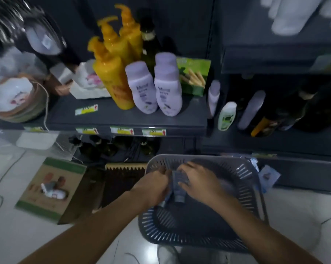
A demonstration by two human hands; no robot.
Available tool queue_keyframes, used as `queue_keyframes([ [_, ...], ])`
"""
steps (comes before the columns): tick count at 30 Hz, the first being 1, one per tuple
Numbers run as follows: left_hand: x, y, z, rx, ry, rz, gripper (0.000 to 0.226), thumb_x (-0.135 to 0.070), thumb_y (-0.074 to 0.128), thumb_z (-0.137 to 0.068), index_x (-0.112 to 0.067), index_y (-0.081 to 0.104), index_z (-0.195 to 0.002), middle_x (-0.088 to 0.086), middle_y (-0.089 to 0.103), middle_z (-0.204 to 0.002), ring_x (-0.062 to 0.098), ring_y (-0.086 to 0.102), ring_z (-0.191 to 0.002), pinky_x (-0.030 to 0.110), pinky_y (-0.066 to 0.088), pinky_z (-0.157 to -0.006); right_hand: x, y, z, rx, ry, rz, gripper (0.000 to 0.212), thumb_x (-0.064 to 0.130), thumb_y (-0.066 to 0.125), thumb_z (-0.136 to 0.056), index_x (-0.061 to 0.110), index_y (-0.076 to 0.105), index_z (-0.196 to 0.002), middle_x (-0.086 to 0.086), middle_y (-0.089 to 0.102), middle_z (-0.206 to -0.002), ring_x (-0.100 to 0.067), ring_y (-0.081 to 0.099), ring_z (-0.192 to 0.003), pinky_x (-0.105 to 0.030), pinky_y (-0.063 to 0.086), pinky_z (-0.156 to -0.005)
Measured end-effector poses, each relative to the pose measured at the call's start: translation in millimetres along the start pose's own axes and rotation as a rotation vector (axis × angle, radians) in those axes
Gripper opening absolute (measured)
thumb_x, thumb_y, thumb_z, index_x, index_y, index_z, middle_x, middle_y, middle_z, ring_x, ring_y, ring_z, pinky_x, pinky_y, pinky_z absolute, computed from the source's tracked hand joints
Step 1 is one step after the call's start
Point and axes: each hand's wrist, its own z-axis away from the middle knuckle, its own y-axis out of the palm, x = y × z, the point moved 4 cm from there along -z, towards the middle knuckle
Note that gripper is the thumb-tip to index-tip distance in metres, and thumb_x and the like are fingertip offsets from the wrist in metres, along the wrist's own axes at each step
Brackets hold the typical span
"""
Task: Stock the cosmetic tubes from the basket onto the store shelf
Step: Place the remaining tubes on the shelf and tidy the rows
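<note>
A grey slotted plastic basket [244, 180] sits on the floor below the dark store shelf [122, 119]. Both my hands are inside it. My left hand [153, 185] and my right hand [197, 181] close together around grey-blue cosmetic tubes [179, 189], held upright between them with their caps pointing down. Another tube end pokes out under my left hand. The frame is blurred, so I cannot make out how many tubes I hold.
The shelf carries yellow pump bottles [113, 77], lilac bottles [166, 92] and a green box [194, 77]. The right bay holds a white-green bottle [226, 116] and dark bottles. A cardboard box [52, 187] lies on the floor at left. Bowls [15, 100] are stacked far left.
</note>
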Motion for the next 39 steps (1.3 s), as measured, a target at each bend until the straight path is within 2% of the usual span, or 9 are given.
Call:
queue_keyframes([
  [3, 4.6, 32.5, -26.7, 0.068, -0.059, -0.040, 0.064, -0.006, 0.058, -0.095, -0.002, 0.031, -0.152, 0.020, 0.040, -0.147, 0.038, 0.056, -0.123, 0.045, 0.048, -0.098, -23.5, 50.7, -14.2, 0.076, 0.041, 0.000, 0.043, 0.036, 0.066, -0.094, 0.022, 0.055, -0.134, 0.001, 0.057, -0.132, -0.025, 0.059, -0.120, -0.040, 0.054, -0.091],
  [6, 13.3, 64.6, -54.0, 0.133, -0.106, -0.099, 0.068, -0.001, 0.058, -0.093, -0.002, 0.028, -0.154, 0.021, 0.036, -0.149, 0.040, 0.053, -0.127, 0.049, 0.049, -0.101, -43.0, 89.5, -29.5, 0.137, 0.058, 0.011, 0.052, 0.033, 0.068, -0.094, 0.019, 0.049, -0.141, -0.003, 0.051, -0.139, -0.029, 0.055, -0.125, -0.043, 0.053, -0.095],
  [14, 25.2, 112.3, -98.2, 0.204, -0.135, -0.301, 0.072, -0.011, 0.060, -0.095, 0.003, 0.023, -0.155, 0.021, 0.031, -0.148, 0.040, 0.035, -0.137, 0.051, 0.045, -0.107, -73.4, 149.2, -71.0, 0.206, 0.092, 0.036, 0.068, 0.025, 0.074, -0.089, 0.012, 0.039, -0.146, -0.010, 0.036, -0.146, -0.032, 0.042, -0.135, -0.042, 0.043, -0.105],
  [19, 33.2, 126.9, -106.3, 0.205, -0.083, -0.399, 0.070, -0.016, 0.056, -0.098, 0.000, 0.022, -0.157, 0.021, 0.029, -0.153, 0.040, 0.032, -0.140, 0.053, 0.037, -0.113, -87.9, 162.2, -81.4, 0.184, 0.057, -0.007, 0.095, 0.036, 0.084, -0.074, 0.017, 0.035, -0.153, -0.006, 0.040, -0.147, -0.028, 0.037, -0.138, -0.041, 0.041, -0.110],
  [24, 29.6, 132.8, -110.8, 0.262, -0.054, -0.365, 0.075, -0.013, 0.060, -0.094, 0.000, 0.021, -0.156, 0.021, 0.029, -0.155, 0.040, 0.026, -0.144, 0.052, 0.032, -0.117, -96.1, 176.8, -78.6, 0.313, 0.042, 0.023, 0.122, 0.052, 0.088, -0.064, 0.011, 0.023, -0.159, -0.008, 0.031, -0.158, -0.029, 0.031, -0.143, -0.044, 0.038, -0.114],
  [28, 22.9, 125.8, -113.5, 0.268, -0.092, -0.373, 0.070, -0.018, 0.065, -0.093, 0.000, 0.032, -0.153, 0.020, 0.035, -0.151, 0.038, 0.033, -0.139, 0.047, 0.035, -0.115, -100.3, 174.7, -74.2, 0.319, 0.095, 0.033, 0.110, 0.057, 0.088, -0.060, 0.012, 0.039, -0.148, -0.008, 0.038, -0.143, -0.028, 0.036, -0.131, -0.037, 0.039, -0.109],
  [31, 13.6, 115.5, -111.8, 0.268, -0.096, -0.367, 0.037, -0.011, 0.050, -0.102, -0.004, 0.056, -0.138, 0.018, 0.052, -0.142, 0.037, 0.050, -0.131, 0.045, 0.046, -0.103, -105.8, 176.8, -69.0, 0.333, 0.164, -0.066, 0.104, 0.056, 0.091, -0.055, 0.013, 0.046, -0.138, -0.007, 0.037, -0.136, -0.027, 0.040, -0.126, -0.035, 0.044, -0.104],
  [35, 8.2, 103.1, -110.4, 0.241, -0.078, -0.347, 0.031, -0.002, 0.053, -0.099, -0.005, 0.061, -0.129, 0.017, 0.062, -0.132, 0.036, 0.063, -0.121, 0.045, 0.053, -0.095, -110.6, 170.5, -66.0, 0.293, 0.220, -0.202, 0.051, 0.041, 0.088, -0.070, 0.018, 0.060, -0.106, -0.002, 0.060, -0.114, -0.020, 0.062, -0.103, -0.026, 0.047, -0.078],
  [39, 12.1, 94.1, -106.6, 0.228, -0.149, -0.273, 0.040, -0.002, 0.061, -0.095, -0.005, 0.055, -0.134, 0.019, 0.056, -0.135, 0.036, 0.060, -0.123, 0.044, 0.053, -0.098, -108.2, 152.5, -60.1, 0.243, 0.231, -0.216, 0.017, 0.029, 0.078, -0.084, 0.019, 0.074, -0.097, -0.003, 0.074, -0.098, -0.020, 0.070, -0.091, -0.033, 0.056, -0.076],
])
